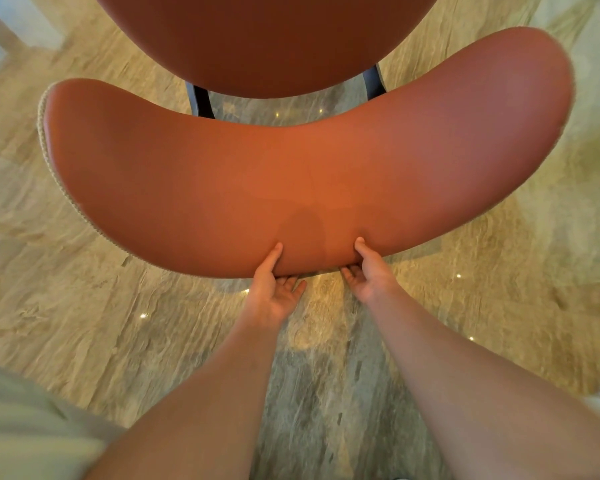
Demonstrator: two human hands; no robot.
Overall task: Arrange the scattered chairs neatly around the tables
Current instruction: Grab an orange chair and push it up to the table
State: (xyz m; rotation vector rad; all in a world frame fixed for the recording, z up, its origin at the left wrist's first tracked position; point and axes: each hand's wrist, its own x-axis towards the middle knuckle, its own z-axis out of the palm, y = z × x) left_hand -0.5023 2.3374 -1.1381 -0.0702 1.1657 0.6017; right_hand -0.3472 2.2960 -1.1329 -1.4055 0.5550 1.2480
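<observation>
Two hands hold one chair by its curved backrest (291, 168), at the middle of the lower edge nearest to the person. The left hand (274, 289) has its thumb pressed on the brown leather face and its fingers curled under the edge; the right hand (368, 271) grips in the same way just beside it. The chair stands on the marble floor (84, 306), its seat (267, 39) further from the person, with dark legs (200, 102) visible between seat and backrest. No table shows clearly. I judge the padding is soft and a little slippery, but the frame is stiff and probably rather heavy, so the backrest edge is a good place to hold, better with hands wider apart.
</observation>
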